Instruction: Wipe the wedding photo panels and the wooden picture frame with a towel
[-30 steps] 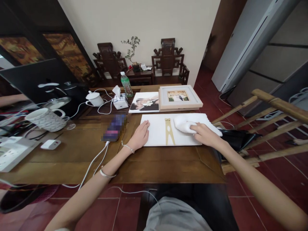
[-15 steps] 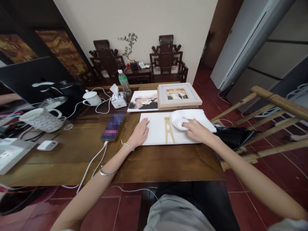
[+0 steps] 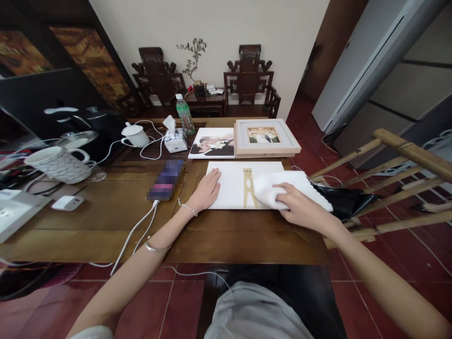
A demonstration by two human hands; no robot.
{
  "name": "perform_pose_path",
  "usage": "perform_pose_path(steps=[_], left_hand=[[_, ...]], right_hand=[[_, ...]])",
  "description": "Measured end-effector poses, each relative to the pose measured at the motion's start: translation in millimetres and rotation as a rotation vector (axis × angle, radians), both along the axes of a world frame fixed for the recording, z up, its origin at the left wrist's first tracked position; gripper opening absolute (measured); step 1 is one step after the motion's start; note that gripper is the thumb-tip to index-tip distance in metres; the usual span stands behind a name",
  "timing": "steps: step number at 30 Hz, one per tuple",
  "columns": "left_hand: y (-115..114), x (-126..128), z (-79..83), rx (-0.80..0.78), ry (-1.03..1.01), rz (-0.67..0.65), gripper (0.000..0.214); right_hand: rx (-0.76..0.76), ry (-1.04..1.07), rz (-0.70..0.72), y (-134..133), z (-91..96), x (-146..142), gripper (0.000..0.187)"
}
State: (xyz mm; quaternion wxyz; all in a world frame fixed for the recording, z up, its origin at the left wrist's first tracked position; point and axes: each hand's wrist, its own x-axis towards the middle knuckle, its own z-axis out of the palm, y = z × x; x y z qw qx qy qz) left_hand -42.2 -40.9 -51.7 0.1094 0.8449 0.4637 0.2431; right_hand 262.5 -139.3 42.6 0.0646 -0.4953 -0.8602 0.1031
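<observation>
A white panel (image 3: 229,186) with a gold stand-shaped strip (image 3: 249,188) lies flat on the wooden table (image 3: 226,240). My left hand (image 3: 206,190) rests flat on the panel's left edge, fingers stretched out. My right hand (image 3: 300,207) presses a white cloth (image 3: 271,190) onto the panel's near right part, fingers curled over the cloth. Behind the panel lie a printed photo (image 3: 212,142) and a light wooden picture frame (image 3: 266,137).
A phone (image 3: 165,180) on a white cable lies left of the panel. Further left stand a patterned mug (image 3: 58,165), a white teapot (image 3: 136,135), a tissue box (image 3: 175,139), a green bottle (image 3: 184,114) and a power strip (image 3: 14,212). A bamboo chair (image 3: 395,188) stands right.
My right hand has drawn the cloth from the panel's far right part toward me, down to its near edge. My left hand has stayed on the panel's left edge.
</observation>
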Motion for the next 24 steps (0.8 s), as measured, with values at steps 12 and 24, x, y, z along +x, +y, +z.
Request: perform_pose_path(steps=[12, 24], left_hand=[[-1, 0, 3.1, -0.004, -0.008, -0.012, 0.049], [2, 1, -2.2, 0.018, -0.011, -0.005, 0.049]], right_hand=[[0.025, -0.121, 0.005, 58, -9.7, -3, 0.041], [-0.067, -0.043, 0.084, -45, -5.3, 4, 0.037]])
